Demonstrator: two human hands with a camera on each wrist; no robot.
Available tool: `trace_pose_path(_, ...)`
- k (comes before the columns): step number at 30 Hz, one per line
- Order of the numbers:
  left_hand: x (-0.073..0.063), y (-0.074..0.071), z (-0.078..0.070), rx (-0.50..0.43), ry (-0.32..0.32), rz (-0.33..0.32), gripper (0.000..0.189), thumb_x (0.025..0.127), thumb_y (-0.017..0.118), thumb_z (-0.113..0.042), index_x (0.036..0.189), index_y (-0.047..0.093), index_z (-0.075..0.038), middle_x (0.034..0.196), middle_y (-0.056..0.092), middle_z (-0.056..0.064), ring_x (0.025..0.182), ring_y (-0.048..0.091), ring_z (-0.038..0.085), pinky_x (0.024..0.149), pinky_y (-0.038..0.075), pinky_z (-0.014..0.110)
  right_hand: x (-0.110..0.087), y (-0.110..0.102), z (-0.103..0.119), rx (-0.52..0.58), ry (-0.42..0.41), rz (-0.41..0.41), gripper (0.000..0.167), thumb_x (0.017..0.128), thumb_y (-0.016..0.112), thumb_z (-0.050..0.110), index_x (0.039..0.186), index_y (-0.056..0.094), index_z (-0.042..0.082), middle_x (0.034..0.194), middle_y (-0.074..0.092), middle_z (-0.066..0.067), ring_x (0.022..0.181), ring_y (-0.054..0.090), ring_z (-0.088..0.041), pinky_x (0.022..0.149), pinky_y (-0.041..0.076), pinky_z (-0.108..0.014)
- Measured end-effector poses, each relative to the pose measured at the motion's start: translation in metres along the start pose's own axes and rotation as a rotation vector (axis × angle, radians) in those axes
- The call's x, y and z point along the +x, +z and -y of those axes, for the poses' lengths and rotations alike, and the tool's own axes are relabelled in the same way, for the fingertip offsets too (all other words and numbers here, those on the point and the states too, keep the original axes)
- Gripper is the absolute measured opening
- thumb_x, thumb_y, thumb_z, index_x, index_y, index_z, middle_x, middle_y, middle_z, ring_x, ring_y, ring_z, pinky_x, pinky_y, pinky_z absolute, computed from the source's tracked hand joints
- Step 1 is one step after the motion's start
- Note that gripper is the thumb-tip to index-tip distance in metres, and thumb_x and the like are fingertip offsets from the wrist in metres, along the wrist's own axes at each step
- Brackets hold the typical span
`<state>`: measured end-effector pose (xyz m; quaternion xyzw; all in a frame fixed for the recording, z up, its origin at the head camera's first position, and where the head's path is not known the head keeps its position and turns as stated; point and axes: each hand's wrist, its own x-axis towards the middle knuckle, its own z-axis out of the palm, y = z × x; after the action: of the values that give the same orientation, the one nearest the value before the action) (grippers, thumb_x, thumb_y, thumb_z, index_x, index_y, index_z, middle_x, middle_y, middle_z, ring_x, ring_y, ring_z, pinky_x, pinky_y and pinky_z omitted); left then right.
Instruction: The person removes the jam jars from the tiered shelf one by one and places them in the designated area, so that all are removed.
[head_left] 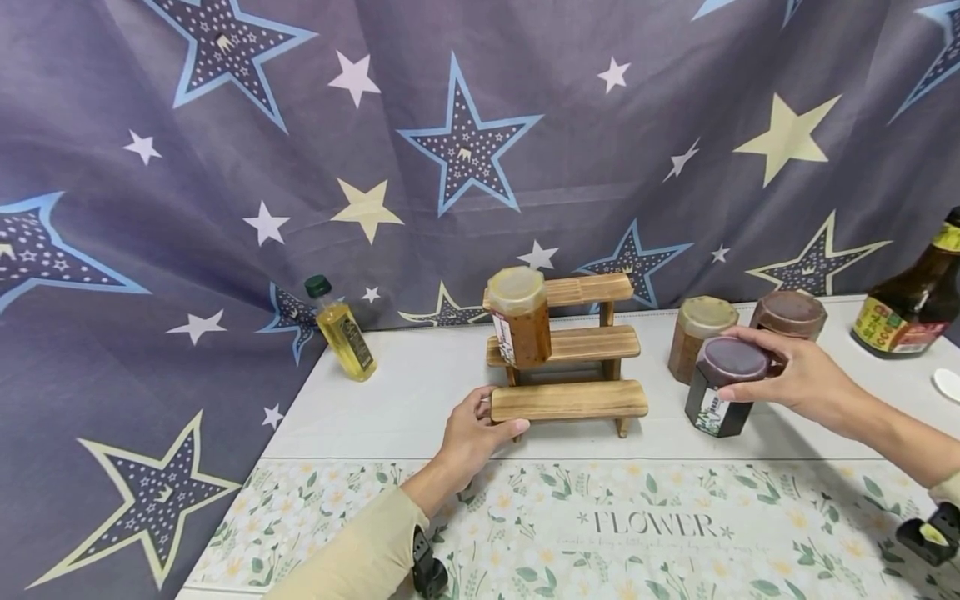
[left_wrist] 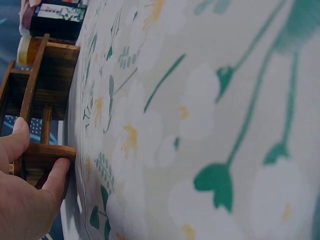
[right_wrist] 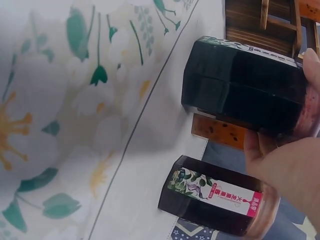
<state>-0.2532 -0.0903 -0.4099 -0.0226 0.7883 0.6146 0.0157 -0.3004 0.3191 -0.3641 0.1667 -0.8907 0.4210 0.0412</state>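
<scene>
A small three-step wooden rack [head_left: 570,400] stands on the table. My left hand [head_left: 476,433] grips the left end of its lowest step, thumb on top. On the rack's left side, an amber jam jar [head_left: 521,325] with a pale lid sits upright on a step. My right hand [head_left: 798,375] holds a dark jam jar [head_left: 720,392] with a purple lid by its upper part. In the right wrist view that dark jar [right_wrist: 240,85] seems slightly off the table. Behind it stand a brown jar [head_left: 690,342] with a yellowish lid and another dark jar [right_wrist: 215,195].
A small bottle of yellow oil [head_left: 345,333] stands at the left. At the far right is a brown sauce bottle [head_left: 907,292], with a white round object [head_left: 947,385] near it. A floral mat [head_left: 600,533] covers the table front; a star-print cloth [head_left: 465,250] hangs behind.
</scene>
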Motion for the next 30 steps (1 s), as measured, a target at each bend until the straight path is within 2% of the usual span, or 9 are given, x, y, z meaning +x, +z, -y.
trace_pose_path(9,0.0,-0.001,0.0,-0.002,0.008,0.001,0.075,0.08,0.081,-0.02,0.142,0.041,-0.002,0.13,0.058,0.014,0.115,0.058,0.028,0.09,0.052,0.035,0.0,0.0,0.001,-0.017,-0.003,-0.006,0.078,0.073,0.086,0.024,0.139,0.048,0.006,0.122,0.055,-0.021,0.087,0.053,0.01,0.068,0.046,-0.012)
trace_pose_path(15,0.0,0.0,0.001,-0.004,-0.001,0.004,0.075,0.08,0.08,-0.02,0.142,0.041,-0.003,0.129,0.058,0.014,0.114,0.058,0.027,0.088,0.053,0.034,-0.002,0.001,0.004,-0.038,0.027,-0.004,0.083,0.074,0.086,0.028,0.142,0.045,0.005,0.123,0.055,-0.024,0.087,0.049,0.014,0.068,0.044,-0.011)
trace_pose_path(21,-0.001,0.0,0.002,-0.015,-0.001,0.007,0.076,0.08,0.08,-0.02,0.142,0.04,-0.002,0.13,0.057,0.014,0.116,0.057,0.028,0.089,0.053,0.034,-0.005,0.001,0.004,0.014,-0.007,0.004,0.081,0.077,0.083,0.019,0.143,0.041,0.0,0.123,0.054,-0.022,0.089,0.05,0.014,0.069,0.046,-0.011)
trace_pose_path(23,-0.001,0.0,0.002,-0.012,0.0,0.007,0.076,0.08,0.08,-0.02,0.142,0.04,-0.003,0.13,0.057,0.014,0.116,0.057,0.028,0.089,0.053,0.034,-0.006,-0.002,0.004,0.042,-0.007,0.005,0.081,0.079,0.081,0.016,0.144,0.037,-0.002,0.121,0.055,-0.016,0.091,0.051,0.014,0.07,0.047,-0.011)
trace_pose_path(26,0.0,0.0,0.002,-0.007,-0.001,0.008,0.076,0.08,0.08,-0.021,0.143,0.04,-0.003,0.13,0.057,0.013,0.116,0.057,0.028,0.089,0.053,0.034,-0.008,-0.01,0.007,0.076,-0.009,-0.014,0.079,0.082,0.078,0.013,0.145,0.034,-0.003,0.116,0.056,0.001,0.093,0.052,0.014,0.072,0.05,-0.011)
trace_pose_path(30,0.0,0.0,0.002,-0.002,-0.001,0.003,0.076,0.08,0.08,-0.022,0.142,0.04,-0.004,0.129,0.057,0.013,0.115,0.057,0.028,0.09,0.052,0.035,-0.006,-0.022,0.02,0.044,-0.029,-0.06,0.074,0.082,0.079,0.014,0.143,0.039,0.002,0.111,0.052,0.02,0.095,0.051,0.017,0.072,0.049,-0.008)
